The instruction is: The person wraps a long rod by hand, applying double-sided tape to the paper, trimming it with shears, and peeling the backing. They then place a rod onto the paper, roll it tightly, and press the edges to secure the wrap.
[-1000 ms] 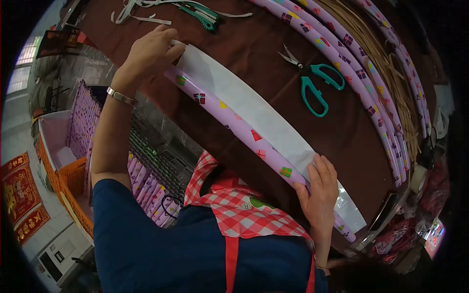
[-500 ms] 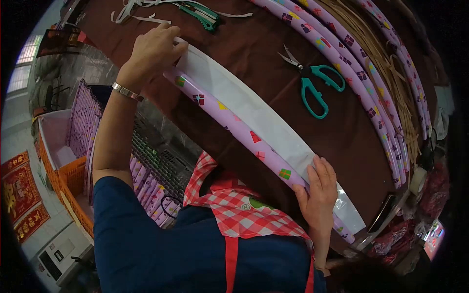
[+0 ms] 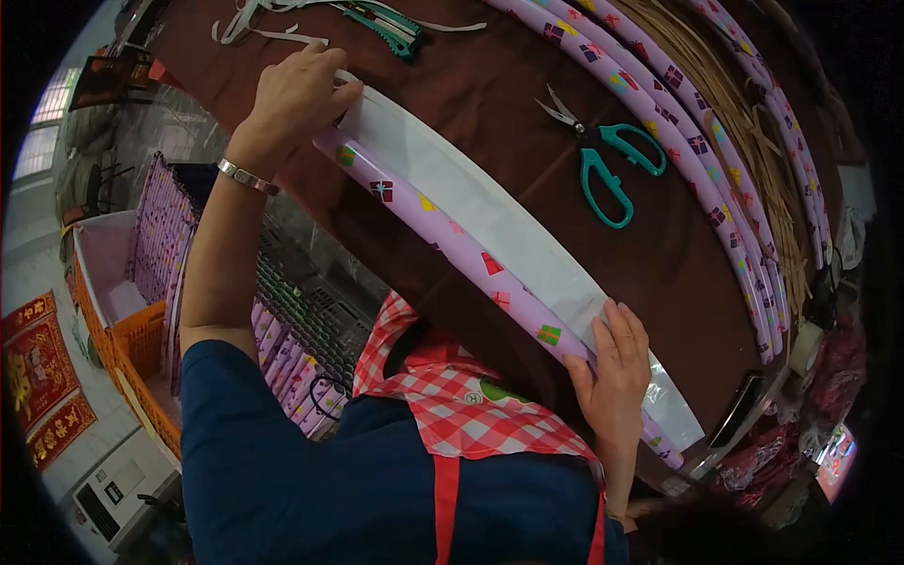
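A long strip of wrapping paper [image 3: 461, 247] lies across the brown cloth, its near edge folded or rolled over to show lilac with printed gift boxes. The white underside [image 3: 471, 179] faces up along its far side. At the upper left end, my left hand [image 3: 299, 99] is closed on the paper, its fingertips partly hidden. My right hand [image 3: 617, 372] grips the strip near its lower right end, fingers over the white side and thumb at the lilac roll. Teal-handled scissors [image 3: 607, 165] lie beyond the paper with their blades apart.
A green box cutter [image 3: 391, 36] and white strips [image 3: 282, 36] lie at the top. Several lilac rolls [image 3: 659, 118] and brown paper strands [image 3: 753, 141] curve along the right. An orange crate [image 3: 141, 363] with lilac bundles stands at left. A phone [image 3: 737, 411] rests at the table's right edge.
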`<action>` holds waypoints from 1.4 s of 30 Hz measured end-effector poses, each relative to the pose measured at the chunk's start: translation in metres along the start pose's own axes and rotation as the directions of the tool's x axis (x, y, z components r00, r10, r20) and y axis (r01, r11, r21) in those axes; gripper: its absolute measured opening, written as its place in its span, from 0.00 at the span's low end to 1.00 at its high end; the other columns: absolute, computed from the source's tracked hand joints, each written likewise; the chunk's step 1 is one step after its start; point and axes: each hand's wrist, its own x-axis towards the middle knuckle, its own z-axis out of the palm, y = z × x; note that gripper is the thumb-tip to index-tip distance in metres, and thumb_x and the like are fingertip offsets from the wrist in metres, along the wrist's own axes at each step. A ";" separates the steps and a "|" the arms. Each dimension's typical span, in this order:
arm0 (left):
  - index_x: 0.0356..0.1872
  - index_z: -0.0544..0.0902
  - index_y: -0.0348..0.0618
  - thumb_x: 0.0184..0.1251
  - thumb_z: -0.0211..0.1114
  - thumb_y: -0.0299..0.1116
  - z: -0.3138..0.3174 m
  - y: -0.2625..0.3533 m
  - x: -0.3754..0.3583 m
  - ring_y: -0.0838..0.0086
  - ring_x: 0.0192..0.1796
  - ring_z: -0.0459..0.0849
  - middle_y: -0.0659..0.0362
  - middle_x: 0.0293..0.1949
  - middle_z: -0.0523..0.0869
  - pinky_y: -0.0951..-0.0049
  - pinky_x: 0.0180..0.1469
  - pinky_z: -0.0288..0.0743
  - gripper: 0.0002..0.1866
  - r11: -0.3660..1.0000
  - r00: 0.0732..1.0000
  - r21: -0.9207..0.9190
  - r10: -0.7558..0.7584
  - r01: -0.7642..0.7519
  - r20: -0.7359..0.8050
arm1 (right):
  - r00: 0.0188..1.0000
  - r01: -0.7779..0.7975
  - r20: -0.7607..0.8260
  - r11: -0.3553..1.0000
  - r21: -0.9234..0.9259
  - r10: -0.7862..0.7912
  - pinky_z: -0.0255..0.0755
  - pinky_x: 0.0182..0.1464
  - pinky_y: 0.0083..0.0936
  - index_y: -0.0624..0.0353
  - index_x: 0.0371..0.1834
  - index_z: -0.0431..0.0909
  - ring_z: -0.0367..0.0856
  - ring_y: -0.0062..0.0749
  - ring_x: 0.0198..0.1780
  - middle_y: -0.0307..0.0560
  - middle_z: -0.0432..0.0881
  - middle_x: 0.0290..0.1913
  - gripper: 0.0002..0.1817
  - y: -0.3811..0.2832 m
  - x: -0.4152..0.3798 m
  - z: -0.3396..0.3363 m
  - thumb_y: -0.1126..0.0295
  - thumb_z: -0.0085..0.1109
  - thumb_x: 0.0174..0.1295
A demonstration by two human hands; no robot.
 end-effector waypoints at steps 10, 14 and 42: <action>0.40 0.84 0.44 0.64 0.63 0.47 0.003 0.000 0.001 0.56 0.45 0.87 0.55 0.42 0.85 0.53 0.43 0.79 0.17 1.000 1.000 0.025 -0.012 0.012 0.008 | 1.000 0.011 -0.007 1.000 0.000 -0.011 0.70 0.65 0.49 0.72 0.53 0.79 0.74 0.62 0.66 0.65 0.77 0.64 0.27 0.001 0.000 0.001 0.62 0.73 0.56; 0.39 0.83 0.44 0.64 0.63 0.47 0.001 0.003 0.000 0.56 0.45 0.87 0.54 0.42 0.85 0.53 0.43 0.79 0.16 1.000 1.000 0.024 -0.017 0.017 0.009 | 1.000 0.002 -0.002 1.000 0.004 -0.002 0.70 0.65 0.49 0.72 0.53 0.79 0.74 0.62 0.66 0.65 0.77 0.64 0.27 0.001 0.000 0.000 0.61 0.73 0.56; 0.39 0.82 0.43 0.63 0.65 0.49 0.006 0.003 -0.004 0.54 0.43 0.87 0.53 0.42 0.85 0.52 0.43 0.80 0.18 1.000 1.000 0.009 -0.027 0.027 0.003 | 0.999 -0.036 0.039 0.998 -0.042 0.037 0.62 0.71 0.55 0.62 0.30 0.78 0.69 0.56 0.73 0.57 0.75 0.69 0.15 0.006 -0.011 -0.003 0.61 0.70 0.57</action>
